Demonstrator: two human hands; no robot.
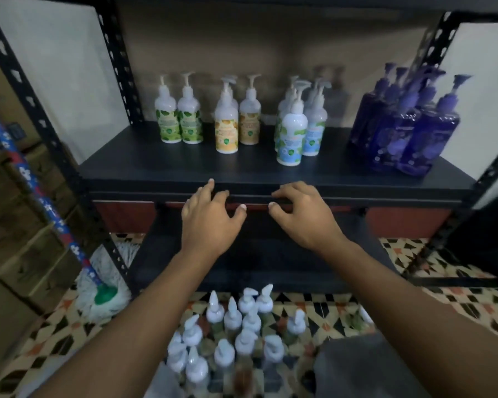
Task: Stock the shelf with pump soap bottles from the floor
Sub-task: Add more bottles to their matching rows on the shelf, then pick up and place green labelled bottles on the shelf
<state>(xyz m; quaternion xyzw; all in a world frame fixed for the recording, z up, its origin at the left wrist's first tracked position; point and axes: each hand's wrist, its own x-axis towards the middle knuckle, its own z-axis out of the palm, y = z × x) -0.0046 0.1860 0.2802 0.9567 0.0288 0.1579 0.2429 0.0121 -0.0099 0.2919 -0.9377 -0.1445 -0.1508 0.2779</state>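
A: Hands, position and state?

B: The left hand [210,222] and right hand [302,216] are held out side by side, a little apart, at the front lip of the shelf [161,168]. Fingers are spread and loosely bent. Nothing is gripped by either. Whether the fingertips touch the lip cannot be told.

A: Stock on the floor?

B: A tight cluster of floor bottles [236,331] is stood upright on the patterned tile floor [457,305], between the forearms and just in front of the lower shelf [256,254]. White pump heads are seen; the labels are blurred.

A: Already shelved?

B: Four groups are noted upright on the board, well back from the hands. From the left: two green-label bottles [179,119] side by side, yellow-label bottles [236,124], blue-label bottles [296,130] bunched together, and purple bottles [408,130] packed close at the right end. Gaps are left between the groups.

A: Surroundings?

B: A mop [104,294] is leaned by the left upright, head on the tiles. Cardboard boxes [20,225] are stacked further left.
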